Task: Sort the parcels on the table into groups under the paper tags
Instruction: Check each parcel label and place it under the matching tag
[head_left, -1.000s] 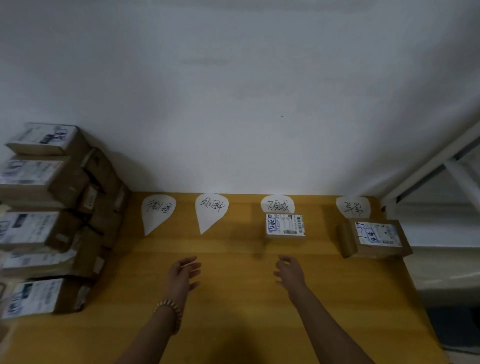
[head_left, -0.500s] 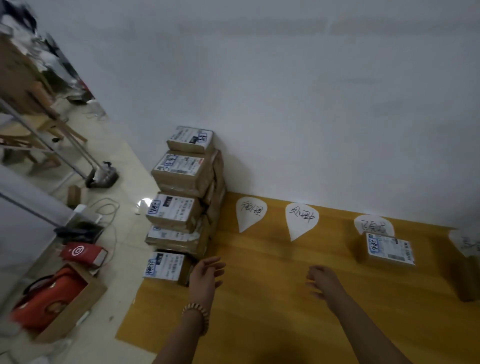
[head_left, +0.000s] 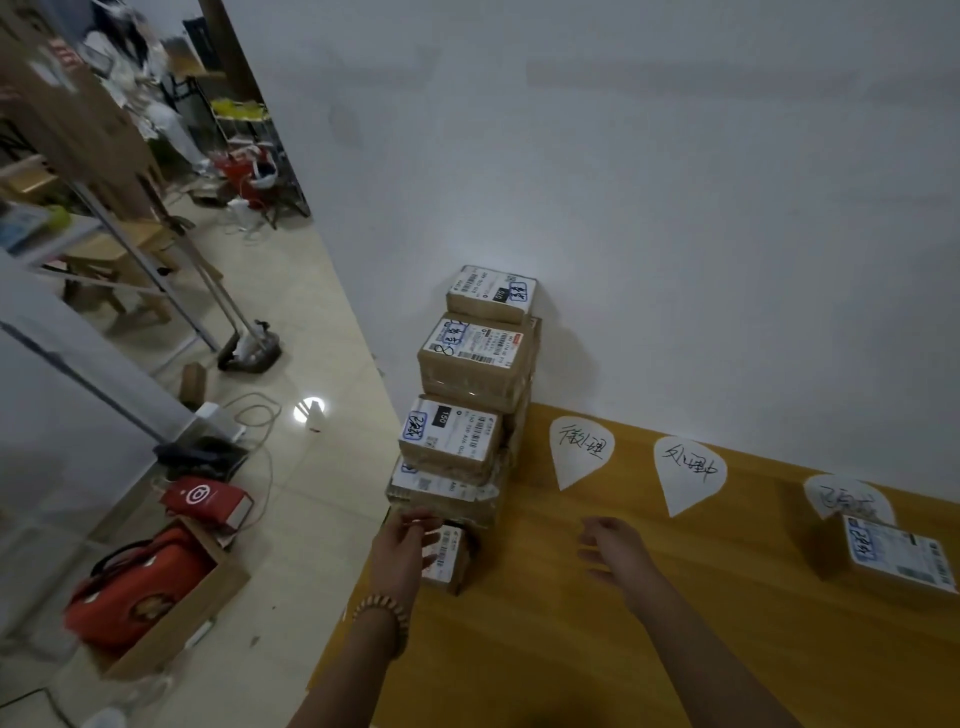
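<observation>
Left hand (head_left: 405, 545) spread over small parcel (head_left: 451, 558) at table (head_left: 571, 649) left edge, below the stack (head_left: 467, 415); no grip yet. Right hand (head_left: 610, 548) loose, empty. I judge it light, stiff cardboard: take opposite sides.

Brown cardboard parcels (head_left: 470, 431), seemingly tape-glossy, on a smooth wood-look table (head_left: 597, 649).

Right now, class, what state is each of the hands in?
Left hand: open, fingers spread at the lowest parcel, no grip visible.
Right hand: open, holding nothing.
</observation>
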